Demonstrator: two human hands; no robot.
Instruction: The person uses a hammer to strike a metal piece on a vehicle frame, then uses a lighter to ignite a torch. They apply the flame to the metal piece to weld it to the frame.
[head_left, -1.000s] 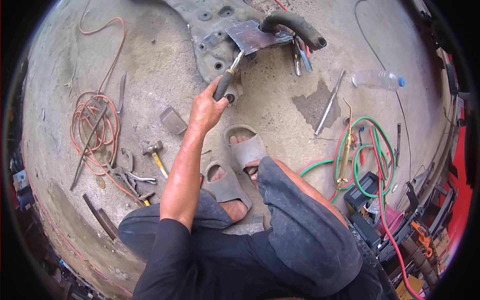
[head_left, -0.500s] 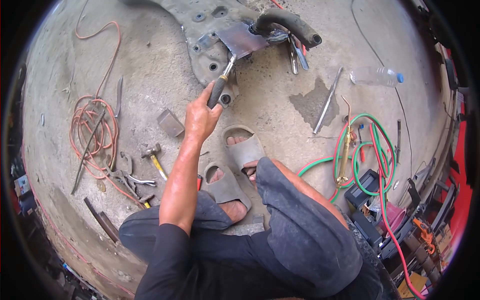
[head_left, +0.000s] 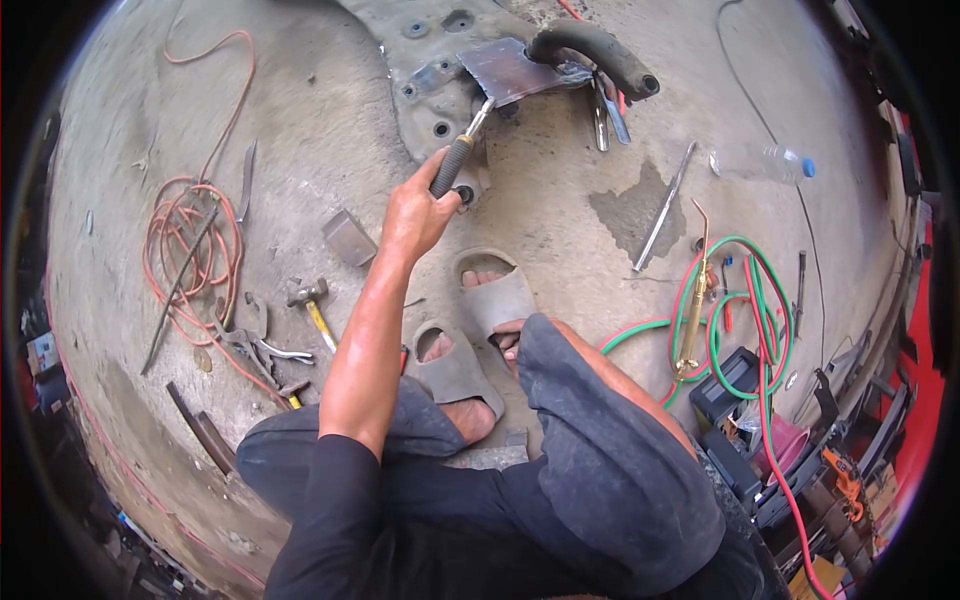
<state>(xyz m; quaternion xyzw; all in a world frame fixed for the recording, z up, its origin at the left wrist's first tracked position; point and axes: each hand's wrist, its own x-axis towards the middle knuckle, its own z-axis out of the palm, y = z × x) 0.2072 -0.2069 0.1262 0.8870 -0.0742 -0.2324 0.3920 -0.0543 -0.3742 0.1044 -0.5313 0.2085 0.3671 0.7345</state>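
My left hand (head_left: 418, 212) is closed round the grey ribbed handle of a slim hand tool (head_left: 455, 165) with a bare metal shaft. The shaft's tip meets the lower edge of a dark metal plate (head_left: 510, 72). This plate lies against a large worn metal part (head_left: 418, 75) with several holes, beside a thick curved tube (head_left: 597, 57). Past my right knee, only the curled fingers of my right hand (head_left: 508, 340) show, close to a grey sandal (head_left: 499, 298). What they hold, if anything, is hidden.
A brass torch (head_left: 692, 325) lies on red and green hoses (head_left: 752, 375) at right, near a metal rod (head_left: 665, 205) and a plastic bottle (head_left: 750, 163). At left are a hammer (head_left: 316, 315), pliers (head_left: 270, 350), a metal block (head_left: 350, 238) and a coiled orange hose (head_left: 165, 250).
The whole view has shifted slightly, so the floor and the objects sit a little further right. My left hand keeps its hold on the tool, its tip still at the plate's edge.
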